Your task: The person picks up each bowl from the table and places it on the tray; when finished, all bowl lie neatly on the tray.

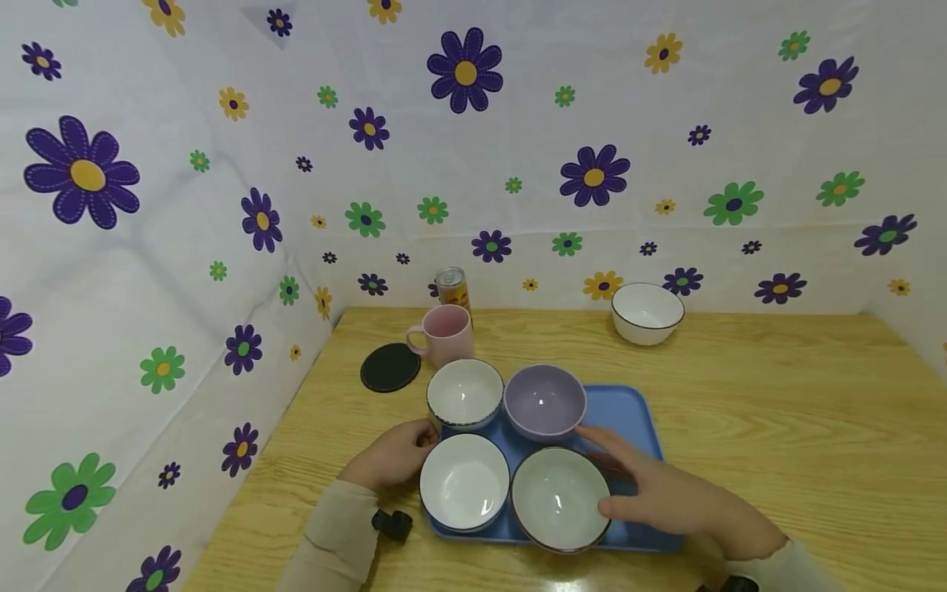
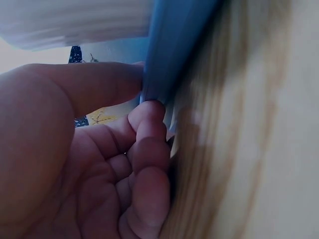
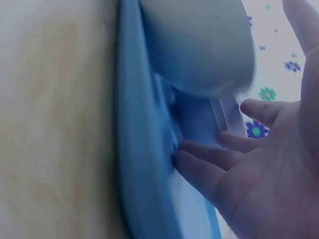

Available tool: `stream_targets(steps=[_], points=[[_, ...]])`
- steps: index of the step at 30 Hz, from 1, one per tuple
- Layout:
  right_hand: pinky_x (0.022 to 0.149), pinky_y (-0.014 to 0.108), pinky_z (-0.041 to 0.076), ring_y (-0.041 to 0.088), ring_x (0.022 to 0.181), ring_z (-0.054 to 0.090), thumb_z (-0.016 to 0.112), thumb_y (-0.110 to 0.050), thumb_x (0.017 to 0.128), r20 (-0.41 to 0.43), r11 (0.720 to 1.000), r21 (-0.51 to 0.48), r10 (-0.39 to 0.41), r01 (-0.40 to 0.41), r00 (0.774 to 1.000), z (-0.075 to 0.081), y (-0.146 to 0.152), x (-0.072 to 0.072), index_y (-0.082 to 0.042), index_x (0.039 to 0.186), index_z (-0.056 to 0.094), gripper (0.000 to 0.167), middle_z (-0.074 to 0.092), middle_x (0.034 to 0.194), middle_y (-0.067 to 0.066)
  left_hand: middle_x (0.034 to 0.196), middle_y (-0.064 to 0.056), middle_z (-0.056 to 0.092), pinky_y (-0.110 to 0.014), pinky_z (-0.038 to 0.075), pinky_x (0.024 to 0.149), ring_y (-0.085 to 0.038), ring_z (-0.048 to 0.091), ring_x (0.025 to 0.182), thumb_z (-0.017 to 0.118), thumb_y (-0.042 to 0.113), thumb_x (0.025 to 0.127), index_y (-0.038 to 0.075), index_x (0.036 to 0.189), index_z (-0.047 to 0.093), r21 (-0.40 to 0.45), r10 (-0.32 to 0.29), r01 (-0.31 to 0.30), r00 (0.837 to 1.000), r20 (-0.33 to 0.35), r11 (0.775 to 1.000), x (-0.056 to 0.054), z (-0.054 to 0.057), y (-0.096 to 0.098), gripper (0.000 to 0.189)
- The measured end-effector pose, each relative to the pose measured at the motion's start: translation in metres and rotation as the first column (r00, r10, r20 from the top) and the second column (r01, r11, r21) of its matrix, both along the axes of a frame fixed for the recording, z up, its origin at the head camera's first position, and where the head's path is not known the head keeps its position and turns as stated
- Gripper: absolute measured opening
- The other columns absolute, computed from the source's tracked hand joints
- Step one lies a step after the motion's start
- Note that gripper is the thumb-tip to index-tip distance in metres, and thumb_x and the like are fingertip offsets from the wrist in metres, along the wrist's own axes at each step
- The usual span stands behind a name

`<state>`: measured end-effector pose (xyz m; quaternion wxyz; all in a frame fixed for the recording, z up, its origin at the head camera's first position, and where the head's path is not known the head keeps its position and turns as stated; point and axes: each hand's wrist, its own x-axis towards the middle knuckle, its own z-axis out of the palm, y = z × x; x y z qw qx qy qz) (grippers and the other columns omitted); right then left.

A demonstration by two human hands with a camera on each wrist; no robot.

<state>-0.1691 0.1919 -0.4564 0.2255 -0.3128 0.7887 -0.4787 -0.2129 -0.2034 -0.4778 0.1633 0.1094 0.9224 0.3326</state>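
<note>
A blue tray (image 1: 625, 411) carries a white speckle-rimmed bowl (image 1: 464, 396), a purple bowl (image 1: 545, 401), a white dark-rimmed bowl (image 1: 464, 482) and a pale greenish bowl (image 1: 560, 498). At the tray's left side, my left hand (image 1: 395, 454) pinches the rim between thumb and curled fingers; the left wrist view shows this grip (image 2: 99, 149) close up. My right hand (image 1: 666, 493) spreads over the tray's right part, its fingers reaching toward the purple bowl and its thumb beside the greenish one. In the right wrist view those fingers (image 3: 204, 162) are extended, gripping nothing.
Behind the bowls stand a pink mug (image 1: 447, 335) and a can (image 1: 453, 288). A black round coaster (image 1: 390, 367) lies left of the mug. Another white bowl (image 1: 647, 314) sits at the back right of the wooden table (image 1: 799, 411), near a flower-patterned cloth wall (image 1: 533, 148).
</note>
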Motion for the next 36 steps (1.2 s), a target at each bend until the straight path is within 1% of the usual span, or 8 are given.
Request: stream_targets(steps=[4, 7, 13, 18, 24, 28, 32, 36], points=[[0.095, 0.030, 0.048, 0.046, 0.129, 0.051, 0.057, -0.018, 0.104, -0.049, 0.996, -0.046, -0.085, 0.083, 0.995, 0.001, 0.009, -0.011, -0.002, 0.152, 0.037, 0.055, 0.040, 0.152, 0.024, 0.084, -0.001, 0.055, -0.034, 0.041, 0.066, -0.017, 0.052, 0.076, 0.055, 0.022, 0.103, 0.012, 0.097, 0.060, -0.005, 0.004, -0.004, 1.000, -0.006, 1.000, 0.000, -0.001, 0.000, 0.012], [0.090, 0.027, 0.051, 0.034, 0.120, 0.060, 0.059, -0.022, 0.104, -0.139, 0.977, -0.037, -0.215, 0.212, 0.967, 0.004, 0.014, -0.018, -0.003, 0.143, 0.051, 0.044, 0.055, 0.142, 0.018, 0.084, -0.001, 0.056, -0.034, 0.042, 0.067, -0.017, 0.053, 0.077, 0.056, 0.022, 0.103, 0.012, 0.097, 0.061, -0.003, 0.002, -0.002, 1.000, -0.006, 1.000, -0.001, -0.001, -0.001, 0.013], [0.084, 0.021, 0.051, 0.003, 0.107, 0.062, 0.061, -0.024, 0.103, -0.248, 0.887, -0.084, -0.459, 0.454, 0.853, 0.008, 0.022, -0.034, -0.003, 0.133, 0.061, 0.037, 0.067, 0.126, 0.012, 0.084, -0.002, 0.055, -0.034, 0.041, 0.065, -0.018, 0.052, 0.075, 0.055, 0.023, 0.103, 0.012, 0.097, 0.060, 0.006, 0.001, -0.002, 1.000, 0.017, 1.000, -0.001, -0.004, -0.005, 0.013], [0.084, 0.008, 0.044, -0.013, 0.103, 0.053, 0.061, -0.032, 0.103, -0.257, 0.758, -0.188, -0.652, 0.625, 0.713, 0.002, 0.035, -0.059, -0.001, 0.135, 0.057, 0.045, 0.064, 0.126, 0.015, 0.084, -0.001, 0.055, -0.034, 0.041, 0.066, -0.017, 0.052, 0.076, 0.055, 0.023, 0.103, 0.012, 0.097, 0.059, 0.004, 0.003, -0.003, 1.000, 0.010, 1.000, 0.000, -0.001, -0.005, 0.013], [0.091, 0.009, 0.040, 0.008, 0.122, 0.049, 0.064, -0.037, 0.099, -0.172, 0.561, -0.249, -0.828, 0.789, 0.534, -0.004, 0.049, -0.094, -0.004, 0.148, 0.043, 0.062, 0.051, 0.140, 0.015, 0.087, 0.000, 0.056, -0.032, 0.041, 0.067, -0.016, 0.052, 0.077, 0.054, 0.024, 0.103, 0.012, 0.099, 0.060, -0.008, -0.003, 0.003, 1.000, -0.005, 1.000, 0.002, 0.003, -0.003, 0.014], [0.109, 0.027, 0.038, 0.025, 0.142, 0.035, 0.067, -0.042, 0.096, -0.039, 0.447, -0.224, -0.892, 0.866, 0.450, -0.007, 0.056, -0.115, -0.016, 0.158, 0.027, 0.079, 0.033, 0.158, 0.011, 0.086, -0.001, 0.056, -0.032, 0.042, 0.067, -0.016, 0.052, 0.077, 0.055, 0.023, 0.103, 0.012, 0.098, 0.060, -0.015, 0.010, -0.010, 1.000, -0.007, 1.000, 0.002, 0.005, -0.004, 0.013], [0.117, 0.043, 0.030, 0.028, 0.149, 0.021, 0.068, -0.048, 0.093, 0.064, 0.389, -0.190, -0.911, 0.901, 0.407, -0.010, 0.063, -0.129, -0.024, 0.161, 0.012, 0.092, 0.016, 0.165, 0.006, 0.085, 0.000, 0.056, -0.033, 0.042, 0.069, -0.016, 0.053, 0.079, 0.056, 0.022, 0.103, 0.011, 0.098, 0.060, -0.015, -0.002, 0.002, 1.000, -0.019, 1.000, 0.001, 0.005, -0.003, 0.013], [0.117, 0.051, 0.028, 0.037, 0.149, 0.018, 0.069, -0.052, 0.091, 0.126, 0.397, -0.140, -0.902, 0.907, 0.414, -0.014, 0.067, -0.141, -0.028, 0.162, -0.001, 0.102, 0.001, 0.168, 0.007, 0.085, 0.000, 0.056, -0.033, 0.042, 0.070, -0.016, 0.053, 0.080, 0.057, 0.023, 0.102, 0.012, 0.098, 0.060, -0.025, 0.000, 0.000, 1.000, -0.012, 1.000, 0.000, 0.003, -0.004, 0.012]])
